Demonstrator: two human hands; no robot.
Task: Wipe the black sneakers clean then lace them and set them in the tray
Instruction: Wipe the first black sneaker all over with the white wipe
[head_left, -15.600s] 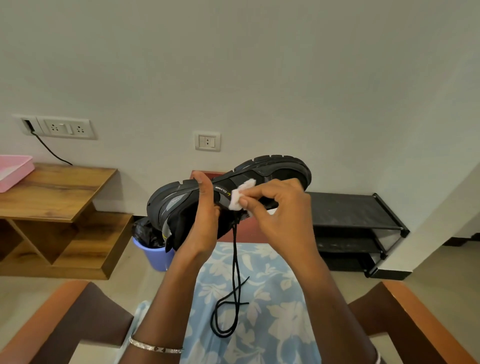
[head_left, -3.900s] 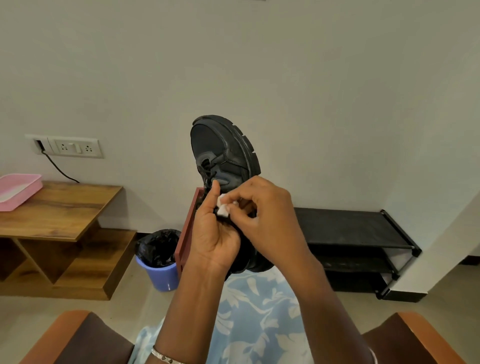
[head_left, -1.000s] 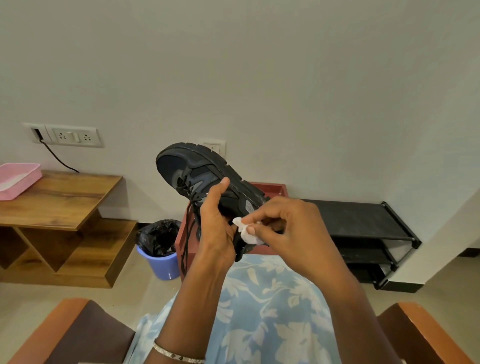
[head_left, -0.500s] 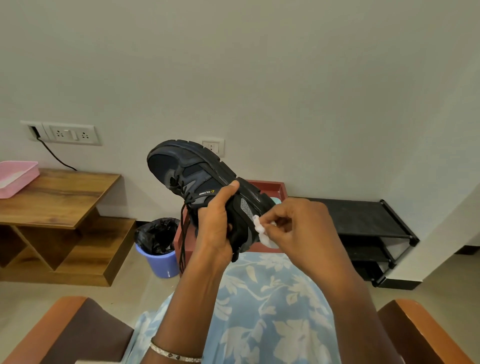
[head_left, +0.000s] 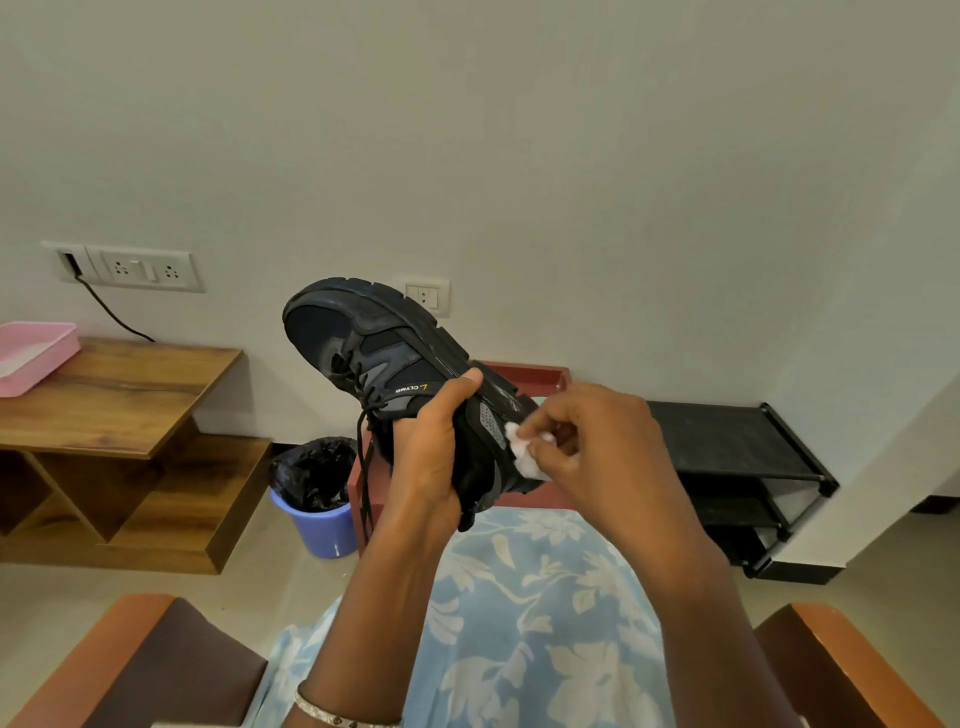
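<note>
At centre frame, your left hand (head_left: 431, 457) grips the black sneaker (head_left: 384, 358), toe tilted toward 10 o'clock. Your right hand (head_left: 587, 447) pinches a white wipe (head_left: 522, 457), now shifted to the heel at 4 o'clock; wiping continues, lacing not begun.

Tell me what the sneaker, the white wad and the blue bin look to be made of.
Black sneaker: matte woven or mesh upper with smoother synthetic overlays; the lugged sole looks like rubber. White wad, pinched in the right hand: soft and crumpled, tissue or cotton, cannot tell which. Blue bin: smooth, faintly shiny, likely plastic; its black liner crinkles and glints like thin plastic film.
</note>
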